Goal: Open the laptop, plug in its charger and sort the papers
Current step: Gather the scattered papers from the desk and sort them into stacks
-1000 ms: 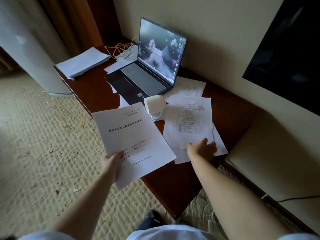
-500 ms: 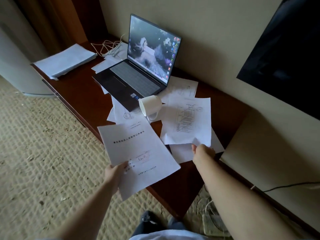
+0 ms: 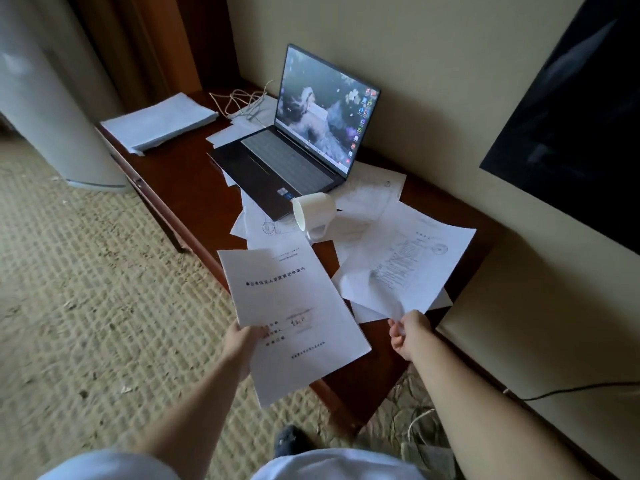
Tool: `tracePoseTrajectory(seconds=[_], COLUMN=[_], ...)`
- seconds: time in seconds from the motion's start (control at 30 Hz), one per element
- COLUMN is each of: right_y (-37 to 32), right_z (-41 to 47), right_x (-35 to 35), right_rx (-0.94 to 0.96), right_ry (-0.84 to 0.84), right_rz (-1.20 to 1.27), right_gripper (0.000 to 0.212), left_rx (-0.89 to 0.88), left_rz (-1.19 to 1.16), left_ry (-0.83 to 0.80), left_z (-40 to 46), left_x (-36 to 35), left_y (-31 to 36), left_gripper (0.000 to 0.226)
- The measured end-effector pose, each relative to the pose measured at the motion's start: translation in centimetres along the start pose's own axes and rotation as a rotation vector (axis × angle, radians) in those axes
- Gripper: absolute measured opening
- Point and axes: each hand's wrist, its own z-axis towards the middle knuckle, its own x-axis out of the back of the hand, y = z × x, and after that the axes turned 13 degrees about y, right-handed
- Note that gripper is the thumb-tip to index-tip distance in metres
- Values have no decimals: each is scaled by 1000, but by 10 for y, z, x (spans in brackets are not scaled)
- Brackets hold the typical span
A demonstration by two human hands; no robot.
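The laptop [image 3: 298, 157] stands open on the dark wooden desk [image 3: 180, 188], its screen lit. A white charger cable [image 3: 242, 102] lies coiled behind its left side. My left hand [image 3: 239, 344] grips a white printed document [image 3: 294, 317] over the desk's front edge. My right hand [image 3: 408, 332] pinches the near corner of a printed sheet [image 3: 405, 268], lifting it so it bends. More loose papers [image 3: 374, 188] lie under and around the laptop. A neat paper stack [image 3: 159, 121] sits at the desk's far left.
A white mug [image 3: 313, 213] lies tipped on its side on the papers in front of the laptop. A dark TV screen [image 3: 571, 109] hangs on the wall at right. A pale cylinder [image 3: 45, 109] stands on the carpet at left. A black cable [image 3: 571, 389] runs at lower right.
My right hand went from lying flat on the sheet to pinching its near corner and lifting it. The left hand keeps holding its document. The view shifted.
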Motion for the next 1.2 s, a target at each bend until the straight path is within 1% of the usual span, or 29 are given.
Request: tracePoseTrajectory(seconds=[0.17,0.23,0.27,0.37,0.4,0.43,0.47,0.5,0.53,0.57,0.6,0.63,0.67,0.7,0.73,0.77,0.8,0.83,0.87,0.9,0.97,1.03,1.1,1.13,1.17,1.2], right_y=[-6,-7,-7,-8,-9,-10,-10,-10,-10,-10,-7,-6,-4,-2,-2,-4,-10,-17,-24,-31,-37,-32,-17,-8,-1,5], right_z=[12,21,27,34,35,31,29,24,21,17,18,16,18,20,28,33,39,45,49,50,48,36,19,12,6,0], right_x=[25,33,35,47,52,57,61,66,69,72,72,71,68,65,61,60,62,64,66,67,65,60,54,52,50,48], right_rx=[47,68,84,215,280,333,366,377,362,336,313,297,300,296,301,330,366,407,435,451,419,366,349,365,392,417], right_ry=[-86,-77,-68,-49,-48,-70,-112,-173,-232,-293,-342,-383,-379,-344,-268,-178,-62,49,121,146,91,-57,-210,-265,-297,-305], right_rz=[-7,-50,-91,-330,-425,-513,-578,-641,-698,-761,-815,-846,-829,-749,-611,-478,-387,-321,-273,-230,-177,-242,-444,-584,-720,-831], right_gripper=[26,26,26,25,27,26,23,21,22,24,25,26,26,26,25,24,22,23,24,22,19,26,27,26,25,25], left_rx=[22,46,66,122,125,136,134,112,96,82,90,88,88,79,73,63,51,37,20,8,-9,-17,6,22,33,50], left_rz=[-26,-61,-85,-191,-216,-238,-280,-313,-363,-377,-369,-349,-342,-301,-244,-182,-146,-109,-61,-16,39,51,34,10,-13,-50], left_ry=[24,44,46,-54,-95,-139,-170,-175,-179,-168,-153,-150,-116,-92,-67,-42,18,70,119,146,129,101,92,80,84,81], left_z=[-25,-34,-36,-26,-26,-36,-46,-55,-58,-58,-61,-59,-50,-34,-16,-14,-20,-36,-47,-55,-65,-66,-60,-57,-51,-44], left_x=[-2,-6,-6,0,2,2,2,0,-2,-3,-6,-10,-10,-9,-9,-11,-12,-13,-13,-14,-16,-19,-25,-28,-31,-33], left_y=[-18,-26,-30,-53,-57,-53,-49,-46,-46,-47,-46,-46,-51,-62,-72,-72,-68,-58,-50,-45,-40,-39,-41,-41,-44,-49], left_gripper=[22,20,24,67,75,75,63,45,37,36,39,47,57,64,68,67,58,43,29,25,30,36,40,37,33,36])
